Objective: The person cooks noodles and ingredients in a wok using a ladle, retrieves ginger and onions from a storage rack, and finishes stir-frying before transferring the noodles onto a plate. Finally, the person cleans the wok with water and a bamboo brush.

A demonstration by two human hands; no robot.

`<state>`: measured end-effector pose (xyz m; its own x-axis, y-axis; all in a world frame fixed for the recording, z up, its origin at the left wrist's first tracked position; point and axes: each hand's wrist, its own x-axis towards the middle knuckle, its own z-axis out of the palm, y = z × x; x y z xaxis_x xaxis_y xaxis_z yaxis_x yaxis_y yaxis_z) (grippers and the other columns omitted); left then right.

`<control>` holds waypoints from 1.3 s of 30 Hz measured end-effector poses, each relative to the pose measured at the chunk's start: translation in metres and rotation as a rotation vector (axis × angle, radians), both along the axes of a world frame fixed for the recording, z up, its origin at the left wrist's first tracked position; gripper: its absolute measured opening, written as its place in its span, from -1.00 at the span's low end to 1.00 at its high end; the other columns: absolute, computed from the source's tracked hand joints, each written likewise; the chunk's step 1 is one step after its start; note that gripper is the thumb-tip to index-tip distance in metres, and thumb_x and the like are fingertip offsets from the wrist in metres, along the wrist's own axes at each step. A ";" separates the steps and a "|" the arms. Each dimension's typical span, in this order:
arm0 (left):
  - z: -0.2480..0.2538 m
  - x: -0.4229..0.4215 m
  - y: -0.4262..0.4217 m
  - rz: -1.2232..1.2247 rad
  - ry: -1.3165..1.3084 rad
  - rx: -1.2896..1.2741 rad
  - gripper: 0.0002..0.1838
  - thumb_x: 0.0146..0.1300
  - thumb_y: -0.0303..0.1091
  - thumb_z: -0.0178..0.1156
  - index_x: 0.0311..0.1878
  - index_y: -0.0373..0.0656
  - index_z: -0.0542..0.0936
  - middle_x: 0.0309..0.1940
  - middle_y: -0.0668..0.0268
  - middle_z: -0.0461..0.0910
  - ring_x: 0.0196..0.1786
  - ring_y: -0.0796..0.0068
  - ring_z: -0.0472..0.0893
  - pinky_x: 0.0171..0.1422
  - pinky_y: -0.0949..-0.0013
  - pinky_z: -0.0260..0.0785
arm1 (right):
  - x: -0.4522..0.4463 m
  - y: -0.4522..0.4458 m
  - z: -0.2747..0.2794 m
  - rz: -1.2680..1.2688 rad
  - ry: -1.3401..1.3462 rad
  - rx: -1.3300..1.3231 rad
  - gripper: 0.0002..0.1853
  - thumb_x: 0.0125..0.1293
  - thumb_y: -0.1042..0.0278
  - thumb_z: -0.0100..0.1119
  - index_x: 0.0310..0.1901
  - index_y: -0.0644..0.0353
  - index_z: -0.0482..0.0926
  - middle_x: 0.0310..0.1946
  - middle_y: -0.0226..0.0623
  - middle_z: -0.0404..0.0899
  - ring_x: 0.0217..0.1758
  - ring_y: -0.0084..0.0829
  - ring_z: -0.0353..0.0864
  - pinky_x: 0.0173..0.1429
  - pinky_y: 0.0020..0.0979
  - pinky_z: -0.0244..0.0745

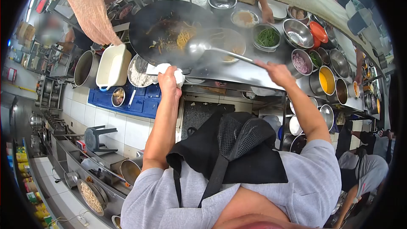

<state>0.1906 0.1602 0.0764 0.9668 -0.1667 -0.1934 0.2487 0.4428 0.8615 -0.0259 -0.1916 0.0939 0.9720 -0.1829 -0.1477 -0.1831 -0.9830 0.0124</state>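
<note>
My left hand (168, 80) is closed around a folded white cloth (179, 77) at the near side of a black wok (142, 34); the part of the wok under the cloth is hidden. Yellow noodles (185, 38) and browned bits lie inside the wok, with steam rising. In my right hand (277, 75) is the handle of a metal ladle (229, 52). The ladle's bowl hangs between the wok and a round plate (237, 42) that has some food on it. Steam and the ladle partly veil that plate.
Bowls of green vegetables (267, 37), chopped purple onion (301, 62) and yellow liquid (326, 80) crowd the right counter. Left of the wok stand a cream rectangular tub (113, 70) and a white-filled bowl (140, 73). Another person's hand (267, 14) reaches in behind; a second person (366, 169) bends at right.
</note>
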 end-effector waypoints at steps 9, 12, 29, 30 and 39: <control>0.003 -0.008 -0.018 0.066 -0.021 0.035 -0.91 0.09 -0.50 0.23 -0.36 -0.13 0.51 -0.48 0.38 0.52 -0.49 0.48 0.54 -0.43 0.34 0.35 | 0.114 0.046 -0.041 -0.351 -0.200 0.309 -0.11 0.30 0.55 -0.12 0.57 -0.48 -0.11 -0.15 0.16 0.66 -0.11 0.15 0.67 0.01 0.04 0.55; 0.007 -0.006 -0.021 0.048 -0.056 0.024 -0.91 0.10 -0.50 0.23 -0.33 -0.13 0.51 -0.47 0.38 0.52 -0.49 0.47 0.55 -0.42 0.35 0.36 | 0.094 0.072 -0.050 -0.273 -0.168 0.439 -0.12 0.32 0.52 -0.07 0.57 -0.47 -0.11 -0.10 0.13 0.66 -0.11 0.17 0.66 0.03 0.07 0.53; -0.007 0.009 -0.028 0.211 -0.104 0.072 -0.83 0.03 -0.58 0.23 -0.29 -0.24 0.49 -0.44 0.31 0.54 -0.48 0.45 0.54 -0.40 0.31 0.38 | -0.030 -0.091 0.059 0.142 -0.138 -0.385 -0.14 0.33 0.51 -0.05 0.52 -0.69 0.01 -0.30 -0.23 0.56 -0.44 -0.15 0.68 -0.36 -0.16 0.66; -0.008 0.009 -0.028 0.202 -0.133 0.086 -0.81 0.02 -0.59 0.22 -0.26 -0.26 0.49 -0.42 0.30 0.55 -0.46 0.44 0.55 -0.39 0.31 0.40 | -0.027 -0.097 0.064 0.134 -0.120 -0.432 -0.13 0.33 0.52 -0.06 0.52 -0.69 0.01 -0.30 -0.22 0.56 -0.45 -0.17 0.67 -0.38 -0.17 0.65; 0.009 -0.004 -0.022 0.196 -0.115 0.018 -0.82 0.04 -0.60 0.22 -0.25 -0.24 0.50 -0.40 0.29 0.57 -0.46 0.41 0.58 -0.37 0.33 0.42 | 0.046 0.030 0.004 -0.093 -0.128 0.131 -0.09 0.24 0.63 -0.15 0.52 -0.63 0.06 -0.10 0.01 0.62 -0.14 -0.03 0.71 -0.01 -0.01 0.59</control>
